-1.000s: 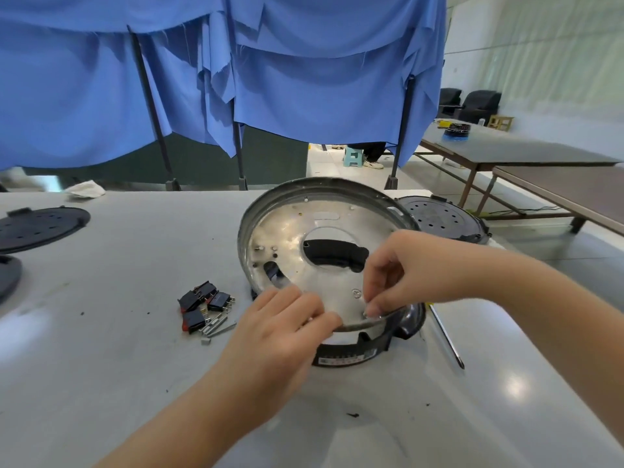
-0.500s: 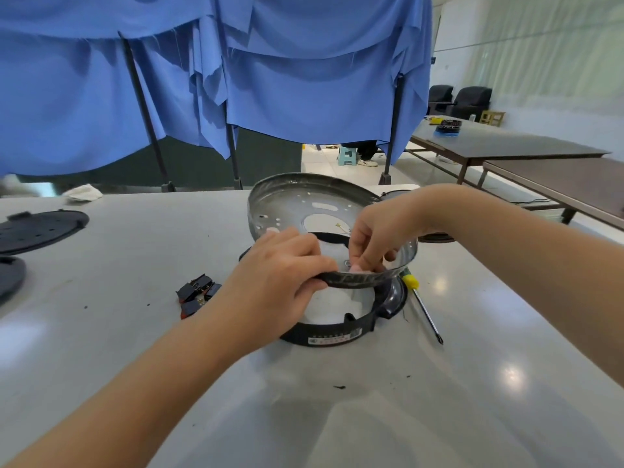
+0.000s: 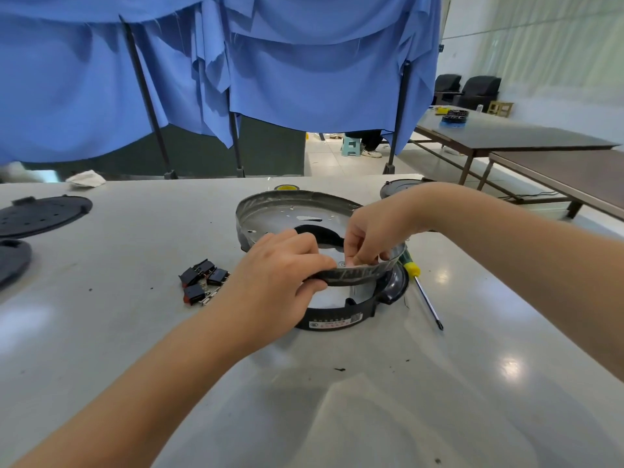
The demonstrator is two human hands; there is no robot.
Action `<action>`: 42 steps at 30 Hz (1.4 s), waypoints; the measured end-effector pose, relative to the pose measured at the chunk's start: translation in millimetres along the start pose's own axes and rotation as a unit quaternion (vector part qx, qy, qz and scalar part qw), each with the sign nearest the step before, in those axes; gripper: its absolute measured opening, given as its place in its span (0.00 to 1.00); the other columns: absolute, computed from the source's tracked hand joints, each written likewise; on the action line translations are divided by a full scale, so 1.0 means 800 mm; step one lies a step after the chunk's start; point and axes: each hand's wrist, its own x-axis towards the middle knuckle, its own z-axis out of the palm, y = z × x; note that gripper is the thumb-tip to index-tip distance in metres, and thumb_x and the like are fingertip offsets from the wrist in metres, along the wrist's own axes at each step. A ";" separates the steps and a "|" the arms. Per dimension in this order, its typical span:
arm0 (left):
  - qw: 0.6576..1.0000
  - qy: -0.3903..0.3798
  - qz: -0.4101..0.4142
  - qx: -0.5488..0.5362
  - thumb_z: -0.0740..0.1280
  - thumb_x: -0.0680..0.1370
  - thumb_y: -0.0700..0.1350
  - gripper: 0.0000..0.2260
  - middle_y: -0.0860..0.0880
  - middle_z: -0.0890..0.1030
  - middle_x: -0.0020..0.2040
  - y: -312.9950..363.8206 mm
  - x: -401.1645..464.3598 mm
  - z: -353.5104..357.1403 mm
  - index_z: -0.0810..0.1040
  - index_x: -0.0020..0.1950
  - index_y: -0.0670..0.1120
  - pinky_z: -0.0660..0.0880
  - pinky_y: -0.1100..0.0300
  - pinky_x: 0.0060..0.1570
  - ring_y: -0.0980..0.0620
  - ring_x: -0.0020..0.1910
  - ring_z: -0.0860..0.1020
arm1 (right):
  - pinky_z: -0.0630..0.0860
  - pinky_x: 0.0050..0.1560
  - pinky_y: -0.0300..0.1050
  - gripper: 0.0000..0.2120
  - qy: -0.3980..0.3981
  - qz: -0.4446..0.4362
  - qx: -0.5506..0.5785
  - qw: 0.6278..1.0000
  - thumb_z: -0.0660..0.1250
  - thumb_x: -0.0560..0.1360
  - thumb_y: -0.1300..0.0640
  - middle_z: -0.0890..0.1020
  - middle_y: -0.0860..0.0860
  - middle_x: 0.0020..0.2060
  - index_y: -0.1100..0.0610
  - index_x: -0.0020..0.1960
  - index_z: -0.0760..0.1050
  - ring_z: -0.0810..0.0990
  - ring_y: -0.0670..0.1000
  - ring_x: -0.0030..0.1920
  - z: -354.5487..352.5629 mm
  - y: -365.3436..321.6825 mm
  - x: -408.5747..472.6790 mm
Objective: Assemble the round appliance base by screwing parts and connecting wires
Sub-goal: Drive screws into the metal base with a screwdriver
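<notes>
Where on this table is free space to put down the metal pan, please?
Bare table lies in front of the black base ring, near the person. More lies between the black switches and the dark perforated disc. Around the screwdriver it is crowded.

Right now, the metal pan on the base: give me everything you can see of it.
The round metal pan is shallow, shiny inside and dull grey on its outer wall, with small holes and a central cutout in its floor. It sits over the black plastic base ring on the grey table, near rim raised. The left hand grips the near rim; the right hand reaches inside, fingertips pinched near the rim. What they pinch is hidden.
</notes>
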 end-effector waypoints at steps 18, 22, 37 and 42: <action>1.000 -0.021 -0.015 0.001 0.74 0.72 0.37 0.09 0.51 0.76 0.39 0.003 -0.007 -0.008 0.83 0.51 0.46 0.72 0.50 0.40 0.52 0.39 0.70 | 0.73 0.35 0.35 0.11 0.003 -0.002 -0.017 1.000 0.65 0.78 0.59 0.78 0.45 0.28 0.52 0.38 0.79 0.74 0.44 0.32 0.008 -0.013 0.002; 1.000 -0.025 -0.013 0.003 0.74 0.72 0.37 0.09 0.51 0.76 0.39 0.002 -0.008 -0.006 0.83 0.51 0.46 0.70 0.54 0.40 0.52 0.39 0.69 | 0.72 0.35 0.35 0.12 -0.003 0.001 -0.018 1.000 0.65 0.78 0.59 0.78 0.44 0.27 0.51 0.37 0.79 0.73 0.44 0.31 0.010 -0.013 0.002; 1.000 -0.009 -0.009 0.006 0.76 0.70 0.38 0.07 0.51 0.75 0.37 -0.008 -0.012 0.022 0.84 0.46 0.46 0.70 0.55 0.37 0.52 0.37 0.69 | 0.73 0.41 0.37 0.06 0.042 -0.004 -0.056 0.998 0.65 0.78 0.53 0.80 0.48 0.38 0.53 0.46 0.80 0.75 0.46 0.38 0.030 -0.003 0.001; 1.000 -0.006 -0.003 -0.003 0.75 0.70 0.38 0.06 0.51 0.76 0.36 -0.013 -0.020 0.026 0.84 0.45 0.46 0.72 0.53 0.35 0.50 0.35 0.72 | 0.72 0.42 0.37 0.06 0.053 -0.018 -0.063 0.996 0.66 0.77 0.52 0.80 0.45 0.38 0.51 0.46 0.80 0.75 0.45 0.38 0.039 -0.003 0.004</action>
